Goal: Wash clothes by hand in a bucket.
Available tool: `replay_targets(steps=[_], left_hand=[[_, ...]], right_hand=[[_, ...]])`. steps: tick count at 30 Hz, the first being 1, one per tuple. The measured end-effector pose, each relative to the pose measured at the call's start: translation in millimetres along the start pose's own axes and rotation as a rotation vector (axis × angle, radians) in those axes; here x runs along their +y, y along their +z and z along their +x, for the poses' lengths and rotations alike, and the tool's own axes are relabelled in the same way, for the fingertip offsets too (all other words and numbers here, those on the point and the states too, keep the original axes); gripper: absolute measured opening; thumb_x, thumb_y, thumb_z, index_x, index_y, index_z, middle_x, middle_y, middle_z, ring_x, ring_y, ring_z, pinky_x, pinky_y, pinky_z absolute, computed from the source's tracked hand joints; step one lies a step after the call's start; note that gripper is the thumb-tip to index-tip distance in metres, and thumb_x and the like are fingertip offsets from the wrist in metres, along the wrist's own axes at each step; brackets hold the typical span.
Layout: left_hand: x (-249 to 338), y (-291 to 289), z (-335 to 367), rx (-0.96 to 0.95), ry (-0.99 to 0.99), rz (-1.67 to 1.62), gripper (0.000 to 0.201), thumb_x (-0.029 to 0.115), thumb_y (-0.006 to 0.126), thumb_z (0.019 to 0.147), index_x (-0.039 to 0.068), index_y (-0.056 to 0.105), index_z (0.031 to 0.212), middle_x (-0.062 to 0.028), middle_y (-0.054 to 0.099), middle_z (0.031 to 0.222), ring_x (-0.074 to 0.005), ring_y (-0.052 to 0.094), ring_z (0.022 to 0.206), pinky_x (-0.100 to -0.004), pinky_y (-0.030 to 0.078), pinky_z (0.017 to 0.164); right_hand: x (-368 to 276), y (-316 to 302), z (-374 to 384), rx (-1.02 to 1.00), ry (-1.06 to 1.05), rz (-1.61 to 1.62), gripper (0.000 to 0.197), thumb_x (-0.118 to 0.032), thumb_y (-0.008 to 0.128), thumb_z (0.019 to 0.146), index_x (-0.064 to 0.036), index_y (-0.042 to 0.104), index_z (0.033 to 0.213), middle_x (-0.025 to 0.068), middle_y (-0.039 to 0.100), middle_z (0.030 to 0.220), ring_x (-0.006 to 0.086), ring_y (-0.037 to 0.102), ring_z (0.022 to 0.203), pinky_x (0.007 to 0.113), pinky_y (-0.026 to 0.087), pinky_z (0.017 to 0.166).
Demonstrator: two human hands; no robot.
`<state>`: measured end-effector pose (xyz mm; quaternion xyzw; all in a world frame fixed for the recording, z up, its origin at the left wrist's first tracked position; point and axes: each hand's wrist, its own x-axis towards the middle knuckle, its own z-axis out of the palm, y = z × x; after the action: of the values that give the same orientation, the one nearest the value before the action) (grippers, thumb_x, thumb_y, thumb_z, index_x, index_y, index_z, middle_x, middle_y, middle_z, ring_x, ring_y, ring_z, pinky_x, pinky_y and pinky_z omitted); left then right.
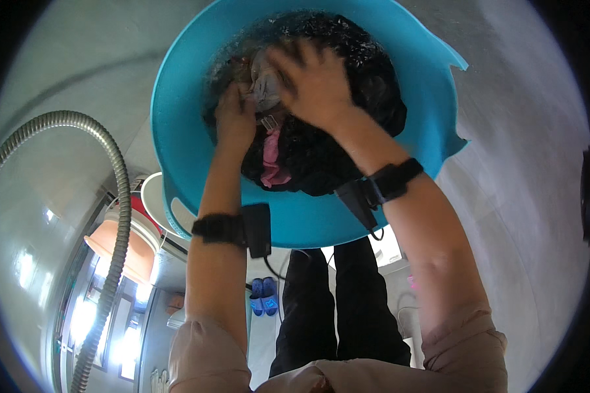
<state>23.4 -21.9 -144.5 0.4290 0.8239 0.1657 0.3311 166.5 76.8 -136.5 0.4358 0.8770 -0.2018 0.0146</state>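
A large blue tub holds water and a heap of soaked black clothes. On the heap lies a pale grey cloth, with a small metal-like buckle below it and a pink cloth strip trailing toward the near side. My left hand has its fingers curled on the left edge of the pale cloth. Over the cloth's right side is my right hand, its fingers spread and slightly blurred; whether its palm touches the cloth cannot be seen. Each forearm wears a black strapped device.
A ribbed metal hose arches along the left. Beside the tub's near left stand a white bucket and an orange basin. Blue slippers rest on the floor near my legs. A grey wall rises at the right.
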Motion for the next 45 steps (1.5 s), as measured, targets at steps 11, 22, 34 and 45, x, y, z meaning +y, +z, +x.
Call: replay_targets(steps=[11,22,34,45], left_hand=[[26.3,7.0,-1.2,-0.155,-0.241,-0.84,0.04,0.034,0.056,0.08,0.008,0.048,0.11,-0.0077,0.053,0.107,-0.0211,0.049,0.099,-0.0336,0.04,0.086],[26.5,-0.4,12.1,0.029,-0.577,-0.551,0.057,0.042,0.048,0.085,0.008,0.035,0.13,-0.0146,0.041,0.128,-0.0274,0.041,0.114,-0.0372,0.033,0.096],[55.6,9.6,-20.6,-0.134,-0.616,-1.249,0.054,0.045,0.045,0.087,0.012,0.037,0.129,-0.0095,0.045,0.125,-0.0255,0.043,0.115,-0.0381,0.038,0.093],[26.6,46.8,8.0,-0.157,-0.124,0.678,0.056,0.042,0.053,0.079,0.015,0.042,0.126,-0.0126,0.032,0.135,-0.0472,0.026,0.118,-0.0572,0.025,0.094]], right_hand=[[-21.3,-36.4,-11.3,0.043,-0.051,0.88,0.017,-0.014,0.063,0.06,-0.006,0.057,0.074,0.0073,0.05,0.071,0.0239,0.05,0.073,0.034,0.042,0.067],[59.8,29.4,19.8,0.234,0.113,-0.036,0.036,-0.038,0.059,0.075,-0.0182,0.06,0.105,0.0064,0.05,0.11,0.0312,0.044,0.101,0.042,0.039,0.086],[34.8,6.9,23.8,0.222,-0.119,0.201,0.019,-0.026,0.062,0.065,-0.0126,0.065,0.078,0.0065,0.053,0.094,0.0287,0.044,0.094,0.04,0.039,0.078],[60.6,33.1,30.8,-0.236,0.206,0.015,0.057,-0.019,0.065,0.07,-0.0277,0.045,0.123,0.0096,0.041,0.128,0.0328,0.04,0.115,0.042,0.038,0.093]])
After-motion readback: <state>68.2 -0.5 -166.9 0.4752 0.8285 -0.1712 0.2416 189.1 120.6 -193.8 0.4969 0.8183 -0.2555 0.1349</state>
